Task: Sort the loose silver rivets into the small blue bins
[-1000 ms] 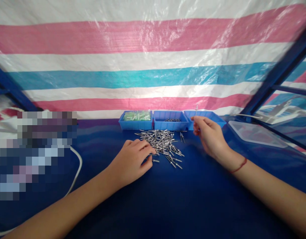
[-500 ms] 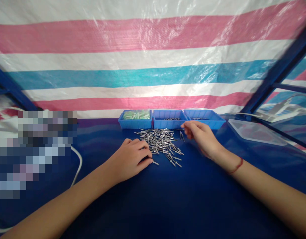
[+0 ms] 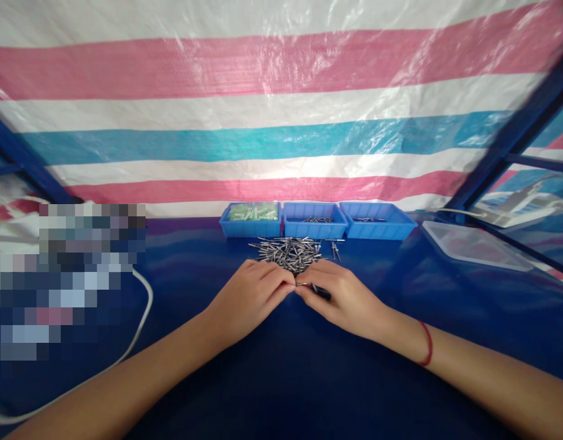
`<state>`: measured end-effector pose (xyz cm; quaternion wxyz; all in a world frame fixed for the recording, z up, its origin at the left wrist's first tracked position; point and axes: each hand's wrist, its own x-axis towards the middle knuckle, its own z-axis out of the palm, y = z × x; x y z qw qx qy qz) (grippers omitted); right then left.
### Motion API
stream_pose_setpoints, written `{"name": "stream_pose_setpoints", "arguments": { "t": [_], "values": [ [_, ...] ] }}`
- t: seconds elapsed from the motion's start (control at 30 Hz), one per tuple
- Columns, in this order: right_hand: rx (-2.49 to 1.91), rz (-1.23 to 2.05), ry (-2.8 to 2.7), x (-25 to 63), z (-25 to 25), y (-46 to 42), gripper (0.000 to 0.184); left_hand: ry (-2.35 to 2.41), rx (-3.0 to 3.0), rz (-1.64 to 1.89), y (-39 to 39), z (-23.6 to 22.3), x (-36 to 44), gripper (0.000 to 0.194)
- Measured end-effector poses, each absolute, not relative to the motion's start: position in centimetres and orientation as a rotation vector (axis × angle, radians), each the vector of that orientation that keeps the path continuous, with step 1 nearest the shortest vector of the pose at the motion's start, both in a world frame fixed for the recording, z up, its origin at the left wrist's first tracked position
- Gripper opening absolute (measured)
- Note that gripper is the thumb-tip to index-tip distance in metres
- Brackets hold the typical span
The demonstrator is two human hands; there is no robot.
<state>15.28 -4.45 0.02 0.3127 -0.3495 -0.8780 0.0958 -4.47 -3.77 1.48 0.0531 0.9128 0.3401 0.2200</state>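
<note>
My left hand (image 3: 251, 299) and my right hand (image 3: 343, 296) meet at the near edge of a pile of silvery blind rivets (image 3: 288, 249). Between their fingertips is one rivet (image 3: 301, 283), pinched by the right thumb and forefinger. The left thumb and fingers are pressed together at its other end, so both hands appear to grip it. A dark patch shows inside the curl of my right hand; whether it is an object or shadow I cannot tell. My hands hide the pile's near side.
Behind the pile stand three blue bins: the left bin (image 3: 249, 229) with green-tinted packets, the middle bin (image 3: 314, 231) and right bin (image 3: 380, 230) with some rivets. Two loose rivets (image 3: 336, 251) lie right of the pile. A clear plastic lid (image 3: 474, 244) and white cable (image 3: 146, 305) flank the table.
My right hand has come down and left from in front of the bins to meet my left hand. The left has shifted slightly right, and its fingers have closed at the rivet.
</note>
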Motion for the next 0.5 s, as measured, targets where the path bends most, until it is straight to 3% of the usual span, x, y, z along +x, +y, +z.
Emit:
{"name": "stream_pose_setpoints", "arguments": {
  "t": [0.2,0.5],
  "values": [
    [-0.934,0.407,-2.192,15.37,0.35,-4.49,0.021,1.068,2.228,0.969,-3.83,0.98,-3.97,0.011],
    [-0.892,0.475,-2.167,15.20,0.07,-4.50,0.023,1.088,2.163,1.003,-3.73,0.91,-4.09,0.011]
  ]
}}
